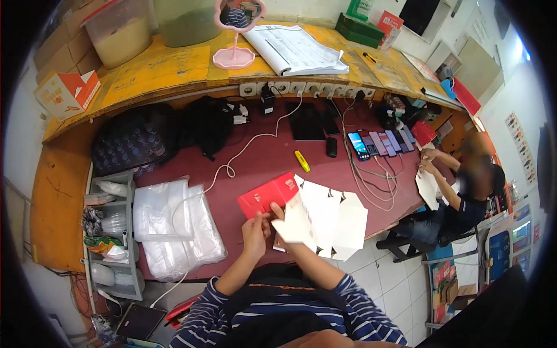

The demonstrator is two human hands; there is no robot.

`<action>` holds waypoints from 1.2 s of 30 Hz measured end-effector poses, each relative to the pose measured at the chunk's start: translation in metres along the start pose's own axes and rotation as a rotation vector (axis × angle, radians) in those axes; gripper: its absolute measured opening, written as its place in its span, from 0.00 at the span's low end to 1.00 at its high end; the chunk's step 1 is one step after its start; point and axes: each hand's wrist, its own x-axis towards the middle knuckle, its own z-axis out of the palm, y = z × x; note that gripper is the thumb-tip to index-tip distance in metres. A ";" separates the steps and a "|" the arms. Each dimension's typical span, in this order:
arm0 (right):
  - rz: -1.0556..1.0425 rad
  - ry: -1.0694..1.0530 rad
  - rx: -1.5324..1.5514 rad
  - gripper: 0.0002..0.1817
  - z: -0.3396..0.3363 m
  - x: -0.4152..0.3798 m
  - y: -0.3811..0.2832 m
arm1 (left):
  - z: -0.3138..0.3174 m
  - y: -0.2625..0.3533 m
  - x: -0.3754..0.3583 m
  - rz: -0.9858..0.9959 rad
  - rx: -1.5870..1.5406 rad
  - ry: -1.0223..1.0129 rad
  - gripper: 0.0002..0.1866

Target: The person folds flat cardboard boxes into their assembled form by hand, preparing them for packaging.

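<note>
A flat red card piece (268, 195) with small gold print lies in front of me, just beyond my fingertips. My left hand (256, 233) is at its lower edge, fingers drawn together; what they hold, if anything, is too small to tell. Beside it, my right hand (281, 223) is partly covered by a white folded card (295, 225), slightly blurred, which it holds. Under and to the right of that card, several flat white die-cut card sheets (331, 217) overlap on the dark red table (255, 153).
Clear plastic bags (174, 229) lie at left beside a grey tray rack (129, 232). A yellow highlighter (301, 161), a mouse (331, 147), cables and several phones (383, 143) are farther back. At right, a seated person (473, 180) holds a white card. A yellow shelf (168, 64) spans the back.
</note>
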 end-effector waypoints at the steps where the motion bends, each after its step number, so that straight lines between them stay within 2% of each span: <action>1: 0.318 -0.072 0.466 0.11 0.002 0.014 -0.031 | -0.018 -0.006 -0.001 0.011 0.410 -0.176 0.11; 2: 0.362 -0.277 0.154 0.09 0.000 0.027 -0.010 | -0.016 0.000 -0.010 0.032 0.634 -0.366 0.09; 3: -0.074 -0.327 -0.167 0.12 0.010 0.039 0.025 | -0.022 -0.009 -0.008 0.138 0.708 -0.350 0.09; 4: 0.054 -0.539 -0.859 0.16 0.021 0.052 0.024 | -0.032 -0.024 -0.003 0.243 0.777 -0.334 0.10; 5: -0.556 -0.415 -1.011 0.16 0.029 0.043 0.063 | -0.043 -0.041 0.010 0.232 0.782 -0.348 0.10; 7: -0.040 -0.494 -0.629 0.17 0.050 0.058 0.036 | -0.060 -0.071 0.034 0.602 1.203 -0.131 0.13; 8: -0.039 -0.477 -0.629 0.17 0.057 0.063 0.025 | -0.058 -0.074 0.031 0.606 1.206 -0.148 0.13; 10: 0.106 -0.711 -0.359 0.17 0.068 0.068 0.015 | -0.048 -0.085 0.020 0.459 1.737 -0.608 0.18; 11: 0.109 -0.716 -0.378 0.18 0.073 0.066 0.013 | -0.042 -0.092 0.022 0.459 1.738 -0.619 0.18; 12: 0.115 -0.724 -0.396 0.19 0.078 0.059 0.016 | -0.040 -0.102 0.026 0.482 1.804 -0.837 0.19; 13: -0.010 -0.676 -0.378 0.16 0.079 0.053 0.017 | -0.042 -0.114 0.033 0.505 1.855 -1.058 0.21; 14: -0.005 -0.675 -0.382 0.16 0.078 0.046 0.018 | -0.044 -0.124 0.041 0.504 1.849 -1.062 0.21; 16: -0.112 -0.649 -0.411 0.14 0.069 0.033 -0.014 | -0.054 -0.149 0.059 1.220 1.673 -1.166 0.25; 17: -0.003 -0.772 -0.476 0.13 0.061 0.025 -0.035 | -0.059 -0.161 0.066 1.128 1.717 -1.176 0.28; 18: 0.112 -0.886 -0.541 0.13 0.052 0.020 -0.057 | -0.052 -0.154 0.063 1.133 1.698 -1.200 0.28; 20: -0.044 -1.067 -0.751 0.19 0.038 -0.003 -0.063 | -0.033 -0.134 0.056 0.843 1.777 -1.321 0.30; 22: -0.002 -0.925 -0.763 0.23 0.026 -0.020 -0.074 | -0.017 -0.135 0.069 0.503 1.956 -1.454 0.32; 23: 0.008 -0.816 -0.763 0.26 0.023 -0.025 -0.080 | -0.014 -0.137 0.078 0.568 1.939 -1.467 0.31; 26: -0.010 -0.617 -0.899 0.31 0.017 -0.023 -0.105 | 0.013 -0.134 0.093 0.481 1.970 -1.571 0.36; 28: 0.072 -0.548 -0.907 0.29 0.009 -0.004 -0.109 | 0.025 -0.140 0.097 0.479 2.032 -1.662 0.38; 30: 0.192 -0.736 -0.964 0.27 -0.003 0.015 -0.114 | 0.030 -0.145 0.101 0.479 2.098 -1.744 0.39; 31: 0.147 -0.731 -0.997 0.21 -0.005 0.017 -0.117 | 0.032 -0.147 0.104 0.469 2.103 -1.748 0.41; 32: 0.154 -0.724 -0.995 0.21 -0.006 0.021 -0.120 | 0.032 -0.150 0.105 0.453 2.106 -1.752 0.42; 33: 0.108 -0.813 -1.018 0.18 -0.005 0.026 -0.123 | 0.039 -0.149 0.100 0.448 2.103 -1.760 0.42; 34: 0.058 -0.905 -1.039 0.14 -0.004 0.027 -0.125 | 0.049 -0.145 0.095 0.342 2.225 -1.755 0.43; 35: 0.059 -0.906 -1.037 0.14 -0.001 0.020 -0.127 | 0.059 -0.141 0.092 0.232 2.344 -1.739 0.44; 36: -0.098 -0.818 -0.983 0.11 0.005 0.009 -0.128 | 0.059 -0.147 0.100 0.226 2.343 -1.736 0.44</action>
